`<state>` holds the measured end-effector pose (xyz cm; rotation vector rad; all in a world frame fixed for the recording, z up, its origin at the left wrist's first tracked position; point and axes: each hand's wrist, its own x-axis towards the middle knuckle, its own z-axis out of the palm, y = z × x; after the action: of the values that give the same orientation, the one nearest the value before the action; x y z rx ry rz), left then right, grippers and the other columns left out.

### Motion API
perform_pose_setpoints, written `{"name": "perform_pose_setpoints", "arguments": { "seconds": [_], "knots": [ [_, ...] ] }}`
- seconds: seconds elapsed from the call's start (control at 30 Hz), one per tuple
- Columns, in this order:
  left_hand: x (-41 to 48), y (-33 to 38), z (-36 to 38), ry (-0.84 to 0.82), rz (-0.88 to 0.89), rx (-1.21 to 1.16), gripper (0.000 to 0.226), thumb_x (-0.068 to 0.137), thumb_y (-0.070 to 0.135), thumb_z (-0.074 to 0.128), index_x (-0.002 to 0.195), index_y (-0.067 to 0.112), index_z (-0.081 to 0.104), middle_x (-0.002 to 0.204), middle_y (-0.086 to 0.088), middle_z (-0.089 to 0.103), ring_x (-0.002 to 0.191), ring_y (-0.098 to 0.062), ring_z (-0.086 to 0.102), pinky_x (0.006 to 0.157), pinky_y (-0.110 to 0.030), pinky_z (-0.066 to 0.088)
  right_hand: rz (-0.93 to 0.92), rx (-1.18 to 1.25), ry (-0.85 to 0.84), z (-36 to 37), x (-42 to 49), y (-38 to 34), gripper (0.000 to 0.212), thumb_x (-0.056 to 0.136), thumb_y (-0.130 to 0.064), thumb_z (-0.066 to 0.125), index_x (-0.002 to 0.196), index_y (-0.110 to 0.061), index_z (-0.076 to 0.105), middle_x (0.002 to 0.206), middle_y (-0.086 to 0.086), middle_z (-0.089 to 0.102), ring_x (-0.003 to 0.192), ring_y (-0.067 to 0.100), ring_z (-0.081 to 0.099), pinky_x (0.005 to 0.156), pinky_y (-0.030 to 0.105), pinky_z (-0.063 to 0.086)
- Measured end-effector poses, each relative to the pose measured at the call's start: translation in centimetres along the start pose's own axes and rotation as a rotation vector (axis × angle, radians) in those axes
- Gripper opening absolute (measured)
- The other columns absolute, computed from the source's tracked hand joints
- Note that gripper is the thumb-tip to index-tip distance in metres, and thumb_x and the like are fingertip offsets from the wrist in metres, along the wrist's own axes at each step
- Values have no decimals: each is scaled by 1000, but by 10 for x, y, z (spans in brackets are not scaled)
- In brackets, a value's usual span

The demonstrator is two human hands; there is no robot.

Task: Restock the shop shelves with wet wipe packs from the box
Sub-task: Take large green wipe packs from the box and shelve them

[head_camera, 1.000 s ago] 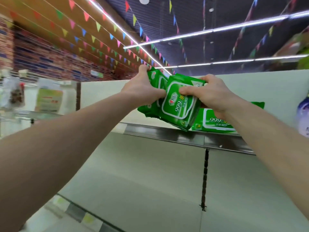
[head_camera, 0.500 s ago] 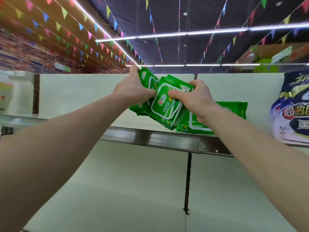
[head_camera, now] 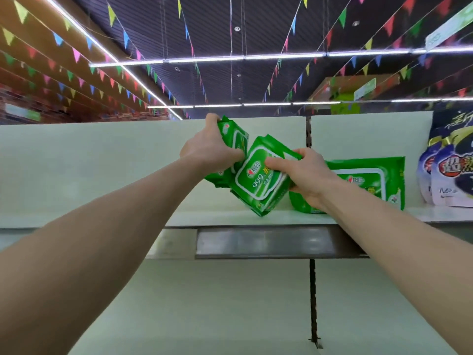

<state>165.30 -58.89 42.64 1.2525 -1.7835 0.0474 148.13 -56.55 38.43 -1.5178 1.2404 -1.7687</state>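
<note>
- Green wet wipe pack in front (head_camera: 257,183) is tilted, with its low corner down at the shelf (head_camera: 204,218). I cannot tell if that corner touches the shelf.
- It has a white-edged flap and the number 999 on its face.
- Right hand (head_camera: 305,174) pinches this pack at its top right side, with the thumb on the face and the other fingers curled round behind.
- Just behind it is another green pack (head_camera: 235,139), held higher up and leaning to the left.
- Left hand (head_camera: 208,149) grips that back pack, with the fingers wrapped over its top and the thumb on its front. More green shows under this hand, but I cannot tell how many packs it holds.
- The two held packs touch each other.
- A third green pack on the shelf (head_camera: 373,184) stands upright, just to the right of the right hand, against the white back wall (head_camera: 102,170).
- Blue and white bags (head_camera: 451,175) stand further right on the same shelf.
- A grey metal rail (head_camera: 266,242) runs along the front edge of the shelf.
- Up above are long light strips (head_camera: 281,56) and strings of little coloured flags (head_camera: 76,54) under a dark ceiling.
</note>
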Motion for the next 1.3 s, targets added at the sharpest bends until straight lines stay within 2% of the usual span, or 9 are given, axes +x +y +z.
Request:
{"name": "perform_pose_setpoints", "arguments": {
  "seconds": [0.17,0.27,0.4,0.6,0.77,0.87,0.97,1.1,1.3],
  "knots": [
    [14,-15,12,-95,23,-102,76,76,37,71,136,25,26,96,1,57,83,-23,63,79,-44,57,128,-203,-124,-7,3,-9,64,72,-20,81,123,-10,43,106,7,67,96,21,65,85,40,50],
    [20,-22,17,-117,18,-131,74,77,36,71,135,24,26,94,1,55,80,-21,63,77,-44,58,191,-482,-326,-16,5,-35,44,72,-23,77,110,-15,57,102,3,70,99,19,61,91,39,44],
    [32,-27,18,-110,-21,-148,72,77,35,72,132,24,28,101,-3,57,83,-25,64,76,-44,58,204,-617,-484,-19,16,-57,20,80,-11,71,99,-10,63,93,7,74,86,20,68,84,35,54],
    [54,-26,18,-18,-43,-38,72,77,34,70,133,24,26,99,-3,61,84,-28,62,79,-41,54,294,-420,-427,1,59,-7,31,83,-2,67,113,-5,59,113,14,69,107,30,65,100,47,47],
    [61,-25,35,13,1,65,73,77,35,70,133,27,24,99,0,59,81,-26,61,66,-34,46,405,-684,-556,6,77,10,42,78,-11,76,117,-12,61,113,7,69,111,26,62,103,44,44],
    [64,-22,41,11,26,45,75,76,34,70,134,27,23,98,1,59,81,-25,62,69,-35,49,308,-861,-507,10,78,11,64,73,-12,80,128,-7,47,121,7,60,113,25,57,102,41,44],
    [64,-23,43,15,20,17,75,76,33,70,134,28,23,98,2,58,81,-26,62,71,-37,51,140,-1008,-500,16,79,7,88,72,-16,81,144,-16,31,134,7,49,118,25,51,103,38,41],
    [67,-27,43,6,13,-63,78,75,31,71,136,27,22,101,0,60,83,-27,64,77,-44,56,44,-1133,-574,23,85,2,80,76,-20,79,143,-15,36,130,4,55,108,20,56,95,31,46],
    [73,-37,42,24,-11,-181,76,76,27,72,136,26,24,101,0,61,83,-26,64,78,-46,56,-19,-1220,-529,29,95,14,67,78,-25,78,135,-14,45,124,5,60,107,23,59,95,36,48]
  ]
}}
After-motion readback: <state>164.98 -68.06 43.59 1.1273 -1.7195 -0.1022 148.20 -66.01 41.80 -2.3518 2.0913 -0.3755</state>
